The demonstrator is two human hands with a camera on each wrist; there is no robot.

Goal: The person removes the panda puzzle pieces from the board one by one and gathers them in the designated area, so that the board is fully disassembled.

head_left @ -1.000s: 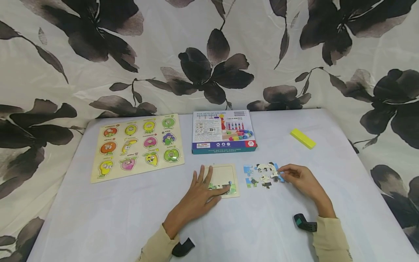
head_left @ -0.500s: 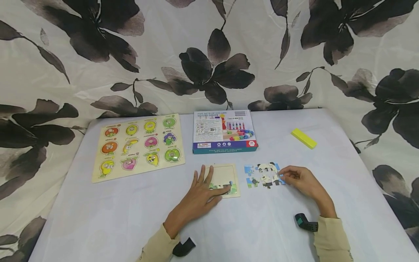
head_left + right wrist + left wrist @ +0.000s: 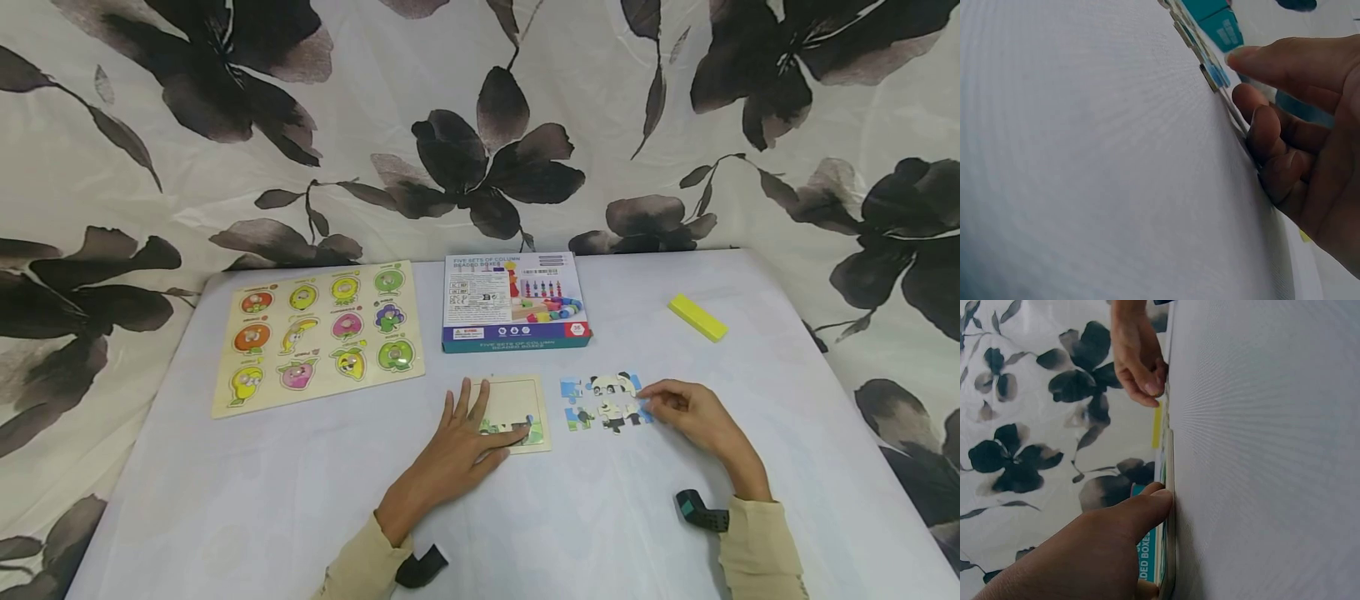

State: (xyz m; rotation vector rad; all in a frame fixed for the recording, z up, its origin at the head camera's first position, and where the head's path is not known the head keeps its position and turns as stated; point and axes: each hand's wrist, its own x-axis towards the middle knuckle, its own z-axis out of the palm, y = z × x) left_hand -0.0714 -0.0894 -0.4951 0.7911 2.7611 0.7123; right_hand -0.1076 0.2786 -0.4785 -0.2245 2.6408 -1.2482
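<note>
On the tabletop (image 3: 225, 500), left hand (image 3: 453, 454) pressed flat on puzzle tray (image 3: 517, 398); right hand (image 3: 693, 417) fingers curled, pinching panda puzzle (image 3: 606, 402) edge.

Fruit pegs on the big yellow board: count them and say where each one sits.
12, all seated in the yellow board at the table's far left, in three rows of four. None seems hidden. Neither the left hand nor the right hand is near them.

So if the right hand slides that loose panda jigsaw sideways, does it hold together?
Probably not: the panda jigsaw lies outside the puzzle tray, with visible gaps. The pieces look thin and light, so the right hand would likely scatter them.
</note>
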